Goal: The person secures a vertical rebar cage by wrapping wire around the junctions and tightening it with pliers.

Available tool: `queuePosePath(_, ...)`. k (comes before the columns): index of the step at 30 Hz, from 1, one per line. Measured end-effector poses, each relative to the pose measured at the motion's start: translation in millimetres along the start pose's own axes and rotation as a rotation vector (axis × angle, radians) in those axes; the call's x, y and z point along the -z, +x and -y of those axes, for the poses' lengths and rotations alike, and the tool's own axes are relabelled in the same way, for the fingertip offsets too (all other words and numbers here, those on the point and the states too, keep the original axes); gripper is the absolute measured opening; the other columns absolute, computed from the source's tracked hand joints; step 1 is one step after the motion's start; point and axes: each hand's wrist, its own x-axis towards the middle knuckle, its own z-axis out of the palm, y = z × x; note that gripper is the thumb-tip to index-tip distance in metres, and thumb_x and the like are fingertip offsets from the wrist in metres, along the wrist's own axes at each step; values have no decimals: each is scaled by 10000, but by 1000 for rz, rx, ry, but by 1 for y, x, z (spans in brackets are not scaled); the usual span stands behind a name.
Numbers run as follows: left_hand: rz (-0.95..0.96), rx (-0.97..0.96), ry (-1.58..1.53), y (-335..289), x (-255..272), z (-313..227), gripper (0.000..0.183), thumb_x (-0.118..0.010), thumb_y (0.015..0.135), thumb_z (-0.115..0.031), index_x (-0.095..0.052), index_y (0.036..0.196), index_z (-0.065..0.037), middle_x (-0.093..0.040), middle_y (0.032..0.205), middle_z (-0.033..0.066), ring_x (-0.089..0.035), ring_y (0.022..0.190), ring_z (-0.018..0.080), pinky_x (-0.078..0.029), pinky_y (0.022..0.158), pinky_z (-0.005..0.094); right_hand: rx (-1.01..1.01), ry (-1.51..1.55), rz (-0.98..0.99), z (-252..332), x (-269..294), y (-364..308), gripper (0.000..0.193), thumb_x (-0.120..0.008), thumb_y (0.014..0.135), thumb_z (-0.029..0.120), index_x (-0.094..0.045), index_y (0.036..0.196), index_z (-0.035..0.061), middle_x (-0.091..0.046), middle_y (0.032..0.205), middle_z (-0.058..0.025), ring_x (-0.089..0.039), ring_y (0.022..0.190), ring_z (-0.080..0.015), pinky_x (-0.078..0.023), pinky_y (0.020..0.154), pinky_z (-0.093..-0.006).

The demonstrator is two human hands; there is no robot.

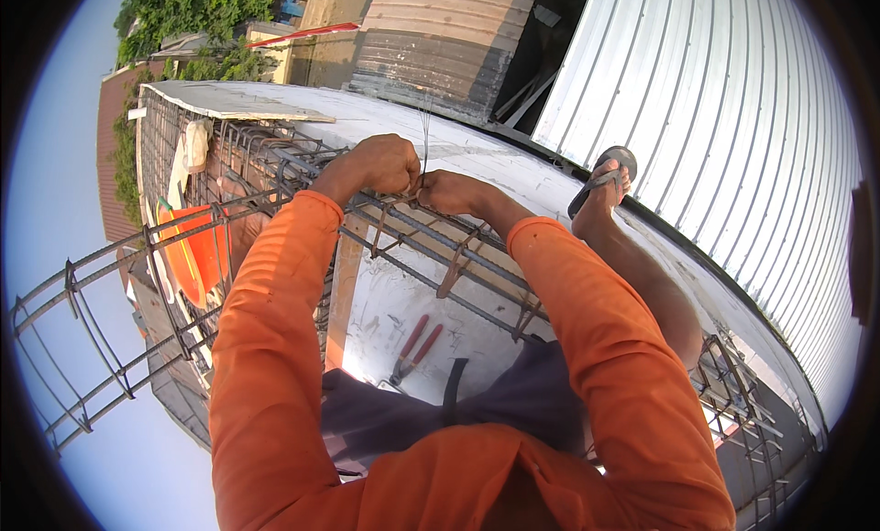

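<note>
My left hand [380,167] is closed in a fist over the upper bars of a long rebar cage [385,242]. Right beside it, the fingers of my right hand [451,193] are pinched together at the same bars. Thin strands of tie wire [425,132] stick up from between the two hands, at my right fingertips. What the left fingers grip is hidden. Rusty square stirrups [454,270] ring the steel bars. Below the cage, in front of my lap, a pair of pincers [414,350] with red handles lies on a pale surface.
An orange bowl-shaped thing [194,251] sits left of my left sleeve, among more rebar. A pale concrete ledge [513,164] runs along the far side, with my sandalled foot [605,185] on it. Corrugated metal roofing [706,119] lies beyond. Another rebar cage [742,403] is at lower right.
</note>
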Motion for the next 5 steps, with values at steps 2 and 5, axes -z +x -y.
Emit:
queuePosePath(2, -26, 30, 9, -2, -1, -2, 180, -617, 600, -116, -718, 749, -121, -667, 733, 120, -634, 694, 293, -496, 641, 362, 89, -41, 18, -1, 1, 6, 389, -477, 817, 209, -581, 1161, 58, -615, 1089, -153, -562, 996, -251, -410, 883, -356)
queuePosePath(5, -151, -5, 124, -2, -5, -10, 192, -614, 594, -124, -726, 751, -127, -667, 753, 140, -643, 742, 303, -502, 673, 364, 2, 0, 67, -6, 3, 12, 436, -508, 808, 253, -568, 1209, 92, -594, 1160, -128, -563, 1020, -210, -408, 898, -334)
